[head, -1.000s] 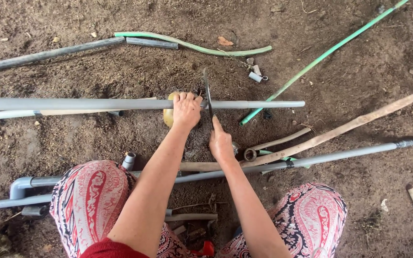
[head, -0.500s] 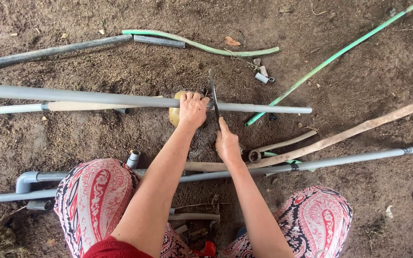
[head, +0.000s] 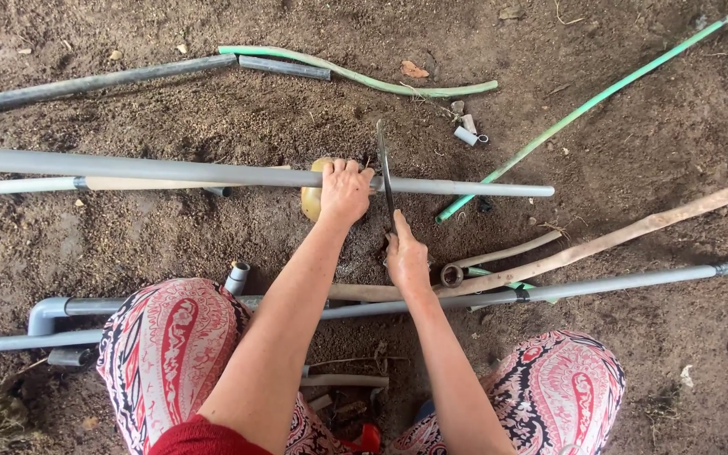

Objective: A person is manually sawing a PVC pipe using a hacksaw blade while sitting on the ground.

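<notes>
Left hand (head: 345, 190) fingers curled over grey pipe (head: 212, 173); right hand (head: 406, 259) fingers wrapped round saw (head: 384, 173).

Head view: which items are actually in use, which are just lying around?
In use:
- left hand pressing on the grey pipe
- right hand gripping the saw blade, set across that pipe
- yellowish block under the pipe

Lying about:
- green hose
- green rod
- wooden stick
- small white fittings
- dark pipe
</notes>
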